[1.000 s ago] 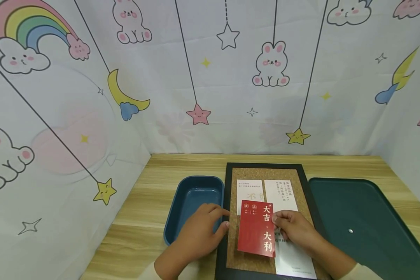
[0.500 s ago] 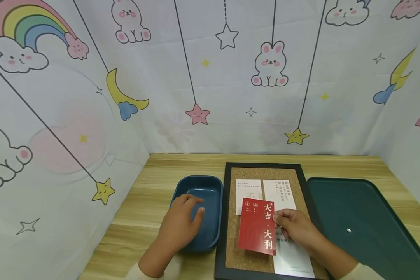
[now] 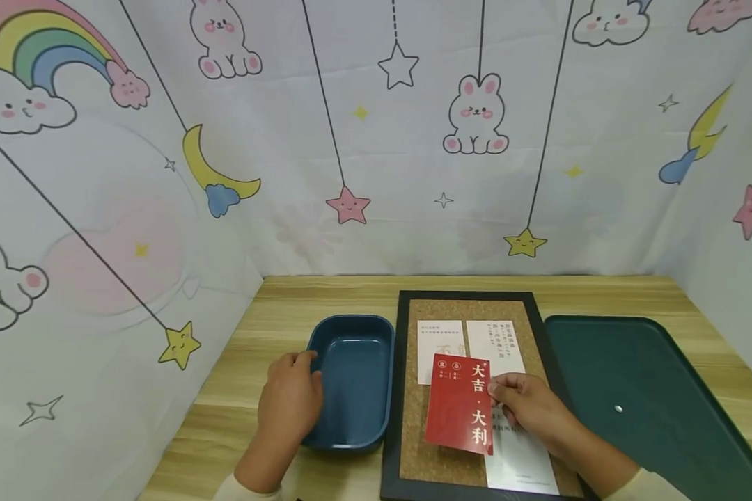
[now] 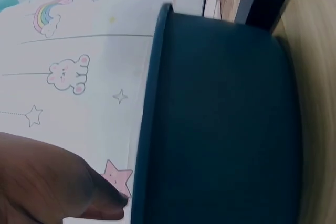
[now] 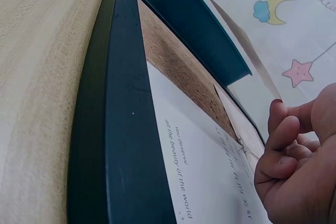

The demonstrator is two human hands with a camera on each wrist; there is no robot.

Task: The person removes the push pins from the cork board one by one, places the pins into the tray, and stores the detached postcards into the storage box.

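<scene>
My right hand (image 3: 529,407) pinches the right edge of a red card (image 3: 457,403) with pale Chinese characters. The card hangs over a cork board (image 3: 435,473) in a black frame, covering parts of two white cards. One is a shorter white card (image 3: 435,334) at upper left; the other is a long white card (image 3: 520,463) on the right, with English lettering in the right wrist view. My left hand (image 3: 288,393) is over the left rim of a deep blue bin (image 3: 357,390), its fingers loosely bent with nothing seen in them. Whether it touches the rim I cannot tell.
Right of the board lies a dark green tray (image 3: 658,376) bearing one small shiny round thing (image 3: 618,409). Blue bin, board and tray stand side by side on a wood-grain table (image 3: 326,289). A printed white cloth (image 3: 401,160) encloses the back and sides.
My left hand has moved left, from the board's left edge across the blue bin to its left rim. My right hand keeps holding the red card in nearly the same place.
</scene>
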